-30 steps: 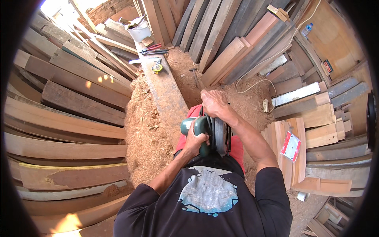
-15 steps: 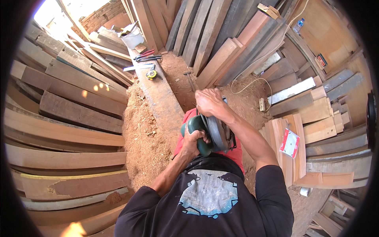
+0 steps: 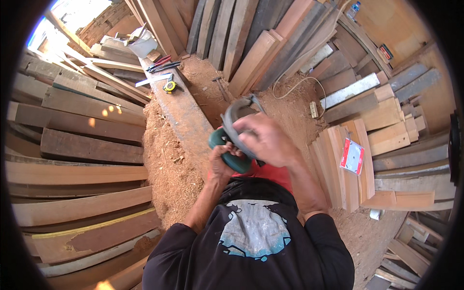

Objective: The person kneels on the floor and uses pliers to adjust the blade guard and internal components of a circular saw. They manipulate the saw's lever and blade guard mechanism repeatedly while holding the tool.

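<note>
A green power saw with a curved grey guard, which looks like a circular saw (image 3: 240, 163), is held over my lap. My left hand (image 3: 222, 160) is closed around its green handle, fingers wrapped over the top. The grey guard rises at the far side, tilted upward. My right hand (image 3: 267, 139) is at the guard's right side, with fingers smeared by motion; whether they grip it cannot be made out. The blade is hidden from this angle.
A wooden plank (image 3: 181, 113) ahead carries a yellow tape measure (image 3: 169, 86), a square (image 3: 153, 80) and pliers (image 3: 162, 64). Timber stacks flank both sides. A flat red-and-white package (image 3: 353, 156) lies on boards at right. A cable (image 3: 285, 94) with a socket block (image 3: 313, 109) crosses the sawdust.
My right hand has come down from the saw's far end to the guard's right side. The saw has turned and its guard now shows more. My view has shifted slightly.
</note>
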Motion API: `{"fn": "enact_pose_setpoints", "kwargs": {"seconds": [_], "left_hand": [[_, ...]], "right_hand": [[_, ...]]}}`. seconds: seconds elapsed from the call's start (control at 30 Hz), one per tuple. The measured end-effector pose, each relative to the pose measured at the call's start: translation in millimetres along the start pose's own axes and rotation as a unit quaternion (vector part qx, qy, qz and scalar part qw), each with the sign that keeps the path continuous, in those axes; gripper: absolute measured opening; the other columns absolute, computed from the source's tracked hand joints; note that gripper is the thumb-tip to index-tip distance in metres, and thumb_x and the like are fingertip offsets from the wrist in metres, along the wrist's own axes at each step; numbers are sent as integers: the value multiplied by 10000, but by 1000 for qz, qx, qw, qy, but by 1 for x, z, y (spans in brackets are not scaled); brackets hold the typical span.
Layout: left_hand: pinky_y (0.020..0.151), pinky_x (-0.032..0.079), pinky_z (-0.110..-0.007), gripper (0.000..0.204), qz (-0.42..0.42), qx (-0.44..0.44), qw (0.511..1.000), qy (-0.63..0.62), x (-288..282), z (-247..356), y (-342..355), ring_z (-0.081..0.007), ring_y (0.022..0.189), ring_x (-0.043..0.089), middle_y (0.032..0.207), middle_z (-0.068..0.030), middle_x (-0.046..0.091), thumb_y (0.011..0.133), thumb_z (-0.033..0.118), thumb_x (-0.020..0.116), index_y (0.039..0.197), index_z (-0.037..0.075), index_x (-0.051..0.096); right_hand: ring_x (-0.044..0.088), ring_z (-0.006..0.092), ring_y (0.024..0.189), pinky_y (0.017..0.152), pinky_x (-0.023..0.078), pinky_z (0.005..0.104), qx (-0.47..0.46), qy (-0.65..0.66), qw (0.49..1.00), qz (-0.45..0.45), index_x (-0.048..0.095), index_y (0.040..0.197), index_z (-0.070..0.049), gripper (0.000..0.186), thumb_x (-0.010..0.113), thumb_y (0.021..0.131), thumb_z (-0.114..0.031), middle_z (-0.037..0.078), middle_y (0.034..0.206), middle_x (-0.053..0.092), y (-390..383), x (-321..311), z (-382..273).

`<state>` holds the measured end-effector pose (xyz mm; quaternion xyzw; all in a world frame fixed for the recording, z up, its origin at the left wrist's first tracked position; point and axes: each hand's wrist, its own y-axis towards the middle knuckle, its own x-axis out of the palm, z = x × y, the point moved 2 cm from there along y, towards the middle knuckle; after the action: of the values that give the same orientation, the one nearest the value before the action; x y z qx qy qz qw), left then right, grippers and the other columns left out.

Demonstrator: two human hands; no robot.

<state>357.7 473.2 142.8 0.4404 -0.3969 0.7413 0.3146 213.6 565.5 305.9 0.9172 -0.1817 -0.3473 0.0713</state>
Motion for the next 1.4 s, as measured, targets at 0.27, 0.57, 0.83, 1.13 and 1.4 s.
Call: {"fn": "enact_pose_setpoints", "kwargs": {"seconds": [0.27, 0.57, 0.83, 1.13, 1.4], "left_hand": [[700, 553, -369, 101, -26, 40, 986, -158, -28, 50, 7, -180, 711, 570, 758, -34, 559, 785, 78, 621, 871, 40, 585], [691, 575, -364, 97, -32, 49, 985, -163, -41, 64, 10, -178, 703, 587, 760, -23, 568, 793, 84, 604, 879, 40, 602], [711, 578, -389, 87, -12, 65, 984, -165, -45, 66, 20, -216, 693, 619, 767, -68, 613, 798, 86, 611, 849, 16, 615], [668, 582, -354, 73, 2, 78, 984, -162, -42, 65, 19, -203, 654, 600, 753, -68, 607, 791, 81, 637, 830, 24, 611], [606, 583, -287, 114, -16, 130, 978, -164, -34, 49, -16, -161, 635, 570, 751, -50, 573, 799, 68, 634, 889, 24, 580]], "right_hand": [[662, 242, 1042, 940, 513, 355, 310, 76, 934, 160, 650, 1233, -37, 277, 578, 970, -85, 143, 1138, 708, -85, 5, 164], [571, 396, 1248, 1034, 459, 481, 201, 120, 970, -72, 496, 1457, -87, 582, 588, 883, -56, 258, 1349, 592, -60, 153, 170], [590, 434, 1139, 983, 458, 533, 101, 16, 993, -63, 624, 1233, -63, 342, 659, 925, -209, 259, 1199, 627, -84, 129, 146], [596, 451, 1055, 971, 433, 524, 115, -16, 993, -31, 661, 1092, 6, 322, 622, 970, -290, 247, 1099, 660, -99, 116, 54], [604, 436, 1000, 951, 443, 516, 111, 1, 994, -7, 679, 1096, 8, 304, 610, 978, -263, 237, 1029, 681, -104, 81, 12]]}}
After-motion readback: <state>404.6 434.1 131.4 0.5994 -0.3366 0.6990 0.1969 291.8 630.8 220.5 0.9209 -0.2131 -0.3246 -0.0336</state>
